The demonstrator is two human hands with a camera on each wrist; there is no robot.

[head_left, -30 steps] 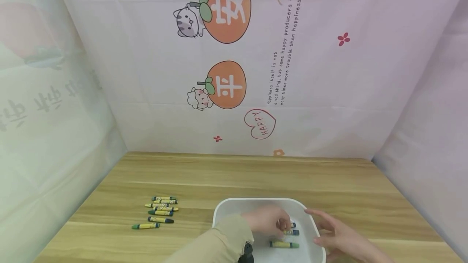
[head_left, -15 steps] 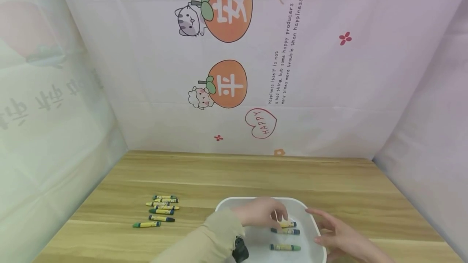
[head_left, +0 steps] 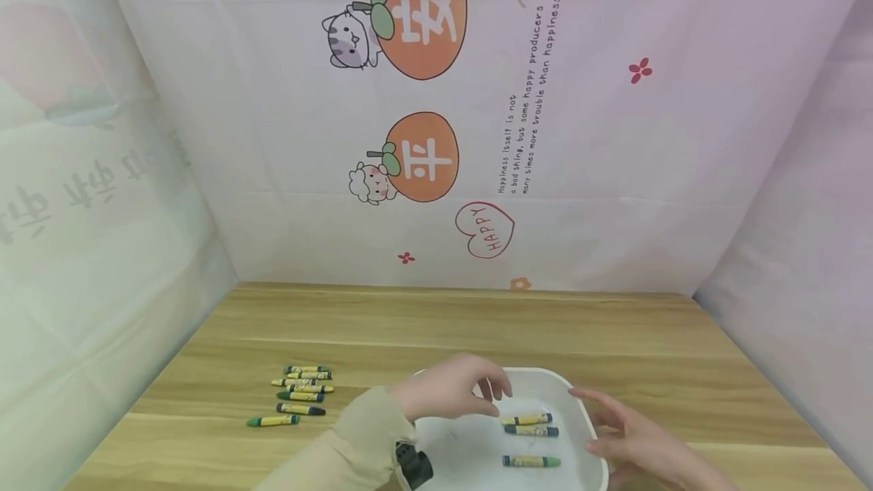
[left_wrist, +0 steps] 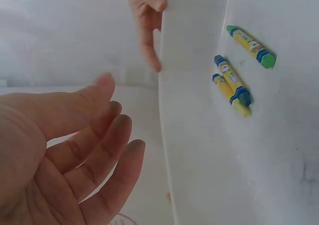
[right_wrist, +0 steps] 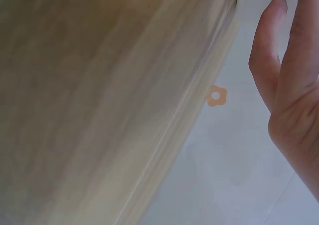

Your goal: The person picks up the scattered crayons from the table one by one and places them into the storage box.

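A white tray (head_left: 450, 468) stands at the table's front, with three crayons in its right half. One is a yellow crayon (head_left: 527, 419), touching a dark blue-green crayon (head_left: 531, 431); nearer the front lies a light green crayon (head_left: 531, 461). Over the tray's left part hovers my left hand (head_left: 455, 389), its fingers loosely bent and nothing between them, as the left wrist view confirms with the bare left palm (left_wrist: 75, 155). My right hand (head_left: 637, 438) touches the tray's right rim with its fingertips, fingers extended.
Left of the tray, several crayons (head_left: 300, 397) lie in a loose group on the wooden table (head_left: 382, 332), a green one (head_left: 273, 421) slightly apart. White printed cloth (head_left: 586, 173) hangs behind the table and along both sides.
My left hand has let go of the crayons in the tray and drawn back up and to the left, uncovering the yellow and blue-green ones. My right hand stays at the rim.
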